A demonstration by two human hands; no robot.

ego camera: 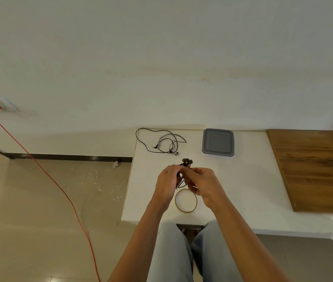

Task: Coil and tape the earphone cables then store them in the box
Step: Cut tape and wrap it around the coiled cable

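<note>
Grey trouser legs (169, 251) and two bare forearms fill the bottom of the view, reaching up to the white counter (243, 190). Above its near edge the left hand (166, 182) and right hand (202, 184) meet. The fingers of both are curled and pinch one set of black earphones (187, 161), whose thin cable is gathered into a small bundle between them. The rubbery buds poke out above the knuckles.

Judging from this, coiling of the first set is about finished and taping comes next. That calls for one hand to keep the loops pinched so the springy wire cannot unwind. The other hand must free itself for the tape roll (196, 201), a thin, glossy ring lying flat on the counter just below the hands.

A second set of earphones (158, 143) lies loose and tangled near the far edge, uncoiled. Right of it sits the box (218, 142), square with rounded corners. Its matte grey lid is on, so it needs opening before anything is stored.
</note>
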